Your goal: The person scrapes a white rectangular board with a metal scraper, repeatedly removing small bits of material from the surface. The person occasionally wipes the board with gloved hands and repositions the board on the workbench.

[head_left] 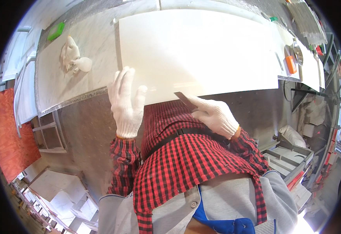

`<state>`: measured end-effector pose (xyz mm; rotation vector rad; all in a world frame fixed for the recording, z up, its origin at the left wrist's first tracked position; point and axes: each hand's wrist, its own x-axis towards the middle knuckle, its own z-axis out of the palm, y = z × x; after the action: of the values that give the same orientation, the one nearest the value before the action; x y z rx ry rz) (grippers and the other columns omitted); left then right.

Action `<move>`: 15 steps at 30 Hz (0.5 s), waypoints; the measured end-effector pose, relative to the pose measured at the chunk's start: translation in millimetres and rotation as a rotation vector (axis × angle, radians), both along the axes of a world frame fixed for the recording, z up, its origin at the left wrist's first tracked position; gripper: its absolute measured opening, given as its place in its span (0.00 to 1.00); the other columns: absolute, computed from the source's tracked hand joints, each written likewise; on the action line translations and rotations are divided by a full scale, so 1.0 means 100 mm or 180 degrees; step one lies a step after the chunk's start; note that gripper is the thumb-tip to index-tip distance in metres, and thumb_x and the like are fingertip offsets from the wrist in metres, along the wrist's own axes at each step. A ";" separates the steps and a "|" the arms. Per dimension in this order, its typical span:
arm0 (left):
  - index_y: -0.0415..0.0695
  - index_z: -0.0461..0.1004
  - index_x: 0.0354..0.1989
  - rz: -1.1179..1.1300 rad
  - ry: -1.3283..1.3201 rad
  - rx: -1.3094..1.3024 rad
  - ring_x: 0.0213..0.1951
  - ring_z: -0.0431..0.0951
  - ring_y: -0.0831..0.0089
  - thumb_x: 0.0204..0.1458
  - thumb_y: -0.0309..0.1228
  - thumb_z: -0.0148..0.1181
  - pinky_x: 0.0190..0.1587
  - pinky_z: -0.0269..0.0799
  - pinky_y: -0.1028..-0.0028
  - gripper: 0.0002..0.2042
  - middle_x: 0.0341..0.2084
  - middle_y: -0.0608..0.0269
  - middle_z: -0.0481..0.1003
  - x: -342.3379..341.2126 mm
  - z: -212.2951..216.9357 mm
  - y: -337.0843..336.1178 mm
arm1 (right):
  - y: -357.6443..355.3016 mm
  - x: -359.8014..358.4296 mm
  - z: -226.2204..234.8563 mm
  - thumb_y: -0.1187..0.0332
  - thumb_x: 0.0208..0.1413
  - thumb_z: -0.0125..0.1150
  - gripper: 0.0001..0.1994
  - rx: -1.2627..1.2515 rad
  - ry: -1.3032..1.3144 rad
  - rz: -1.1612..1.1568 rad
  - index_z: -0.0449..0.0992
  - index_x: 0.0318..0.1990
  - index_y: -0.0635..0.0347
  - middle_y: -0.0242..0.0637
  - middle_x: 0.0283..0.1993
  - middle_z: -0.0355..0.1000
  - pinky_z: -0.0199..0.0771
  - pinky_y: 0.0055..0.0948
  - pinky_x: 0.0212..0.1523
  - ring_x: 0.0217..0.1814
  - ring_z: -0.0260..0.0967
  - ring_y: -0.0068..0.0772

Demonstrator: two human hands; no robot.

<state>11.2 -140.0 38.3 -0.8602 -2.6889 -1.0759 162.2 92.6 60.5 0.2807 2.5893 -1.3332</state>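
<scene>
A large glossy white slab (201, 50) lies on the worktable in front of me, its near edge towards my body. My left hand (126, 103), in a white knit glove, is at the slab's near left corner with its fingers stretched out and nothing in them. I cannot tell whether it touches the slab. My gloved right hand (215, 115) grips a thin, flat, dark strip (183, 100), which looks like a scraper blade. The strip's far end points up and left, over the slab's near edge.
Crumpled white gloves (71, 54) and a green box (56, 31) lie on the marbled tabletop (96, 37) at left. On the right sit an orange block (291, 64), a round metal dish (297, 54) and stacked slabs (306, 21). A reddish panel (12, 132) stands far left.
</scene>
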 end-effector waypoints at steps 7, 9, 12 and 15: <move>0.43 0.79 0.53 -0.1395 0.0432 -0.0987 0.59 0.70 0.56 0.60 0.44 0.55 0.64 0.60 0.50 0.20 0.65 0.49 0.69 -0.66 -0.04 0.75 | 0.29 0.22 0.09 0.68 0.58 0.64 0.26 -0.0026 -0.0387 -0.0430 0.72 0.66 0.44 0.44 0.43 0.80 0.77 0.34 0.43 0.39 0.79 0.42; 0.44 0.80 0.51 -0.1556 0.1226 -0.1539 0.60 0.70 0.58 0.60 0.43 0.54 0.63 0.61 0.51 0.19 0.65 0.47 0.69 -0.81 -0.20 1.00 | 0.37 0.29 0.09 0.68 0.58 0.64 0.26 -0.0020 -0.0320 -0.0514 0.73 0.66 0.45 0.45 0.44 0.80 0.77 0.34 0.43 0.39 0.79 0.41; 0.41 0.78 0.53 -0.1762 0.1340 -0.1463 0.54 0.75 0.62 0.61 0.36 0.53 0.58 0.69 0.60 0.17 0.62 0.44 0.71 -0.77 -0.28 1.28 | 0.50 0.42 0.06 0.68 0.57 0.65 0.25 -0.0021 -0.0304 -0.0724 0.74 0.64 0.47 0.45 0.44 0.81 0.78 0.33 0.44 0.39 0.79 0.40; 0.34 0.70 0.62 -0.1805 -0.0300 -0.0418 0.47 0.81 0.62 0.61 0.27 0.52 0.55 0.75 0.64 0.21 0.58 0.47 0.74 -0.56 -0.18 1.20 | 0.63 0.57 0.02 0.67 0.57 0.66 0.24 0.0047 -0.0147 -0.0913 0.76 0.63 0.50 0.45 0.44 0.81 0.78 0.32 0.43 0.38 0.80 0.39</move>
<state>-44.4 -20.1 20.2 -1.7064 -2.6778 -1.0512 219.0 155.2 62.2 0.6997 2.5943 -1.3762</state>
